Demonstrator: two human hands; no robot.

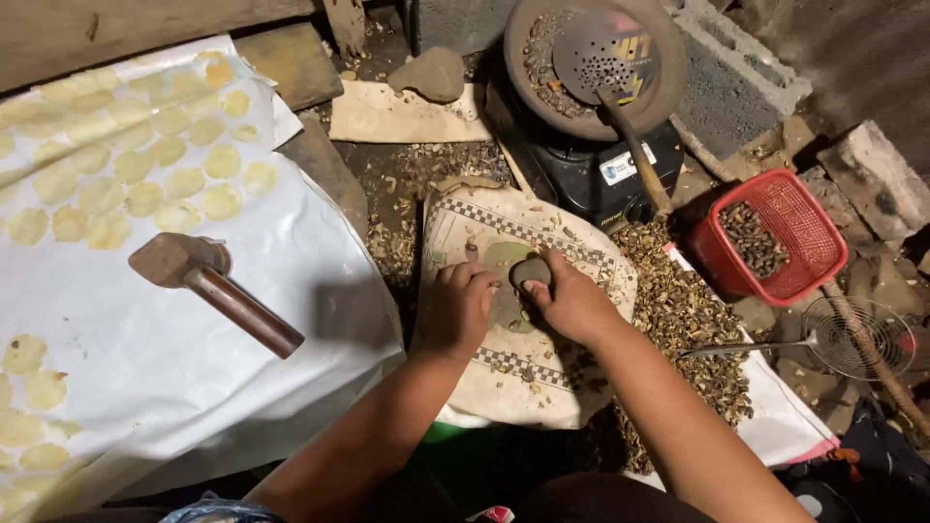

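So right in the middle of the frame both hands are down on a flat greenish stone slab (504, 291) that sits on a checker-edged sack (504, 363) on the floor. The right hand (572, 302) has its grip clamped on a small dark round stone (531, 272), pressed onto the slab. The left hand (460, 305) has its fingers curled together just beside it, touching the slab; whether it pinches something small I can't tell.

Looks to me like the cracking step: whatever sits under that stone gets hit or pressed open, going by the shell bits (678, 320) littering the floor at right. I'd guess the next move calls for keeping the left fingertips clear of the stone and holding the piece steady.

Around it: a red basket (809, 232) of dark seeds at right, a pan with a perforated ladle (605, 53) at the top, a wooden mallet (208, 281) on the white sheet (291, 252) at left, with pale flattened discs (145, 145) laid out in rows.
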